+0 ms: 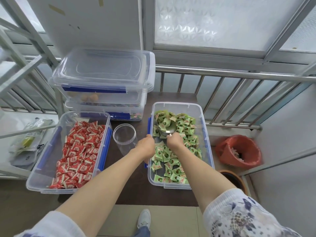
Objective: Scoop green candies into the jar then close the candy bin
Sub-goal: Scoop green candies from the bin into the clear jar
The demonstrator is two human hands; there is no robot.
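Inside green-candy bin [207, 134], right hand [174, 140] apparently grips scoop [168, 130].

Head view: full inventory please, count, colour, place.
green candy bin: 1, clear, open, table right
green candies: many, in that bin
metal scoop: 1, silver, in green candies, a few candies inside
jar: 1, clear, empty, between open bins
red candy bin: 1, clear, open, left
red candies: many, in left bin
lidded bins: 2, clear, stacked, behind
waste basket: 1, red, floor right
left hand: on green bin's left rim
right hand: grips scoop handle
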